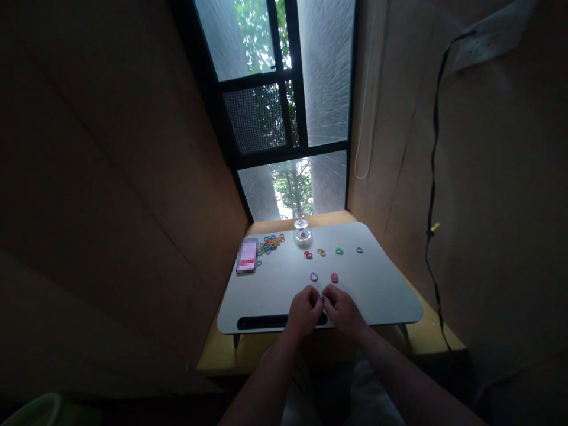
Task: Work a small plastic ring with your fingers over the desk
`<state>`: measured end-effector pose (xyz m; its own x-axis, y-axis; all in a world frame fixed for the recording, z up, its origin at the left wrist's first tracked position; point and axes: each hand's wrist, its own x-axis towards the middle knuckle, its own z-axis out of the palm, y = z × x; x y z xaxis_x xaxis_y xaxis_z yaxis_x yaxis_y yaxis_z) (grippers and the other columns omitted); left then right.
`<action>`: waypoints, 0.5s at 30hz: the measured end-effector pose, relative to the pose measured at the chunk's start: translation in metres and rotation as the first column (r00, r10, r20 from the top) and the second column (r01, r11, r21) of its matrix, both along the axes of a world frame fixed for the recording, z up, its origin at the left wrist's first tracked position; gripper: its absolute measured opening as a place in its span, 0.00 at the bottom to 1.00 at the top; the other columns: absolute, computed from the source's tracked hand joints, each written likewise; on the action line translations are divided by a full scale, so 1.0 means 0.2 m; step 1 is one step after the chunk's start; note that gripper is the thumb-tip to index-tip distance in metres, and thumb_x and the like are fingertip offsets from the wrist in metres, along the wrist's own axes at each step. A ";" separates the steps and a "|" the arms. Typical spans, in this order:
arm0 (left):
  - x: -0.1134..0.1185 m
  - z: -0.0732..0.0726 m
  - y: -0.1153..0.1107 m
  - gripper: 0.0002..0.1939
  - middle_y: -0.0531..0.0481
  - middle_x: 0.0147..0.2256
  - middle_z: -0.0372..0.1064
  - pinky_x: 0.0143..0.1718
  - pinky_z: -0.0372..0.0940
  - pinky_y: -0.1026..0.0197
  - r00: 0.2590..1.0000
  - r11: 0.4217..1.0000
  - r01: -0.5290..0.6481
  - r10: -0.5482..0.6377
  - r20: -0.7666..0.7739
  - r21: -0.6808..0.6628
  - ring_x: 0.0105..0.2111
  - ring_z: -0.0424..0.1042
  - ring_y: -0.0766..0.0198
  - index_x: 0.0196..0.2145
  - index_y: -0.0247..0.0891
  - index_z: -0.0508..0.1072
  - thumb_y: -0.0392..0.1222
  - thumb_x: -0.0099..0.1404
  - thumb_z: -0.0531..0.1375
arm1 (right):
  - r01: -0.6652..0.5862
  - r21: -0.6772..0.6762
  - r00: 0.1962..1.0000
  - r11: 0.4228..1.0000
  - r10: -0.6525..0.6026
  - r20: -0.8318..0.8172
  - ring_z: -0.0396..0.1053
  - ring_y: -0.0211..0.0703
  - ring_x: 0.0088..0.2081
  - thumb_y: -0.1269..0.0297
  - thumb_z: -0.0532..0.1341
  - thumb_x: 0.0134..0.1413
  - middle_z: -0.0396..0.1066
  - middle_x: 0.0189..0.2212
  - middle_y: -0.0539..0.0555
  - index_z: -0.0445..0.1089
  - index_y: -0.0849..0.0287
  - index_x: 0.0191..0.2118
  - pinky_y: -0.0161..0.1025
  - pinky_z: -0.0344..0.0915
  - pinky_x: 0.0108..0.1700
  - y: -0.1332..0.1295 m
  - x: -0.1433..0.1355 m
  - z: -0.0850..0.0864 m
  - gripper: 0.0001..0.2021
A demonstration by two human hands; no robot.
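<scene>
My left hand and my right hand meet over the near edge of a white folding lap desk. Both are closed, fingertips pinched around a tiny object too small to name. Just beyond them lie a pale purple ring like a hair tie and a cluster of pink rings. Farther back, in a row, are red rings, yellow rings, green rings and a dark teal ring. A mixed-colour pile of rings rests at the back left.
A clear round container stands at the desk's back, its lid seemingly raised. Left of the pile is a phone with a lit screen. A black slot strip runs along the front edge. A black cable hangs down the right wall.
</scene>
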<state>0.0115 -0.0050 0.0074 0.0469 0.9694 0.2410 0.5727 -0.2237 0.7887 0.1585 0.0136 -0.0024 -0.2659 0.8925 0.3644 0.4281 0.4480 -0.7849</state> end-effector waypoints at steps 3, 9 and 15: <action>0.00 0.00 0.00 0.06 0.57 0.23 0.62 0.27 0.52 0.65 1.000 1.000 -0.004 0.004 0.002 -0.003 0.24 0.60 0.68 0.28 0.38 0.65 0.41 0.61 0.56 | -0.001 -0.005 1.000 1.000 0.001 -0.001 0.63 0.38 0.26 0.70 0.54 0.53 0.64 0.22 0.47 0.62 0.57 0.28 0.34 0.55 0.30 0.00 0.00 0.00 0.04; 0.00 -0.01 0.01 0.06 0.57 0.23 0.62 0.27 0.52 0.64 1.000 1.000 -0.006 0.006 -0.010 -0.002 0.24 0.61 0.68 0.28 0.38 0.65 0.41 0.61 0.57 | -0.001 0.022 1.000 1.000 0.000 0.020 0.62 0.38 0.26 0.70 0.53 0.53 0.63 0.22 0.46 0.61 0.57 0.27 0.34 0.54 0.30 0.01 0.00 0.00 0.05; 0.00 -0.01 0.01 0.06 0.57 0.22 0.61 0.27 0.52 0.64 1.000 1.000 -0.013 0.013 -0.013 -0.001 0.24 0.60 0.68 0.28 0.38 0.65 0.41 0.61 0.56 | 0.000 0.014 1.000 1.000 0.000 0.029 0.63 0.38 0.27 0.70 0.53 0.54 0.63 0.23 0.47 0.61 0.57 0.28 0.35 0.55 0.31 0.01 0.00 -0.01 0.05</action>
